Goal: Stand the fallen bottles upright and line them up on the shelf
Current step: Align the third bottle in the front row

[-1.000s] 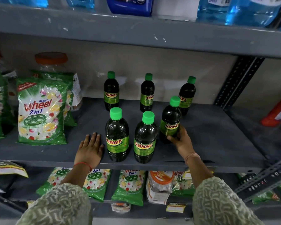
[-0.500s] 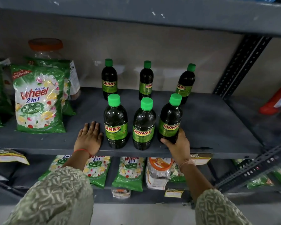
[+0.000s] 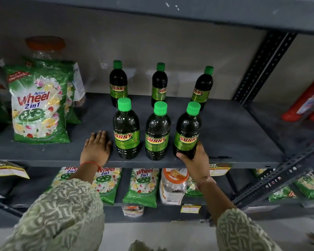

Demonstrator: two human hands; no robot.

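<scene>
Six dark plastic bottles with bright green screw caps and green-yellow "SUNNY" labels stand upright on the grey metal shelf (image 3: 234, 127) in two rows of three. Front row, near the shelf's front edge: front-left bottle (image 3: 126, 129), front-middle bottle (image 3: 157, 132), front-right bottle (image 3: 187, 131), close together but not touching. Back row, near the rear wall: back-left bottle (image 3: 118, 84), back-middle bottle (image 3: 159, 85), back-right bottle (image 3: 202, 87), spaced wider apart. Right hand (image 3: 196, 160) grips the base of the front-right bottle, thumb across the front of the base, fingers wrapped behind it; that bottle leans slightly to the right. Left hand (image 3: 96, 147) lies palm down on the shelf just beside the front-left bottle, fingers extended and together, holding nothing. Both forearms wear pale green patterned sleeves. A green "Active Wheel 2 in 1" detergent pouch (image 3: 38, 109) stands at the shelf's left, well apart from the bottles, with a clear plastic jar with an orange lid (image 3: 45, 46) behind it. More green detergent pouches sit on the shelf below.
</scene>
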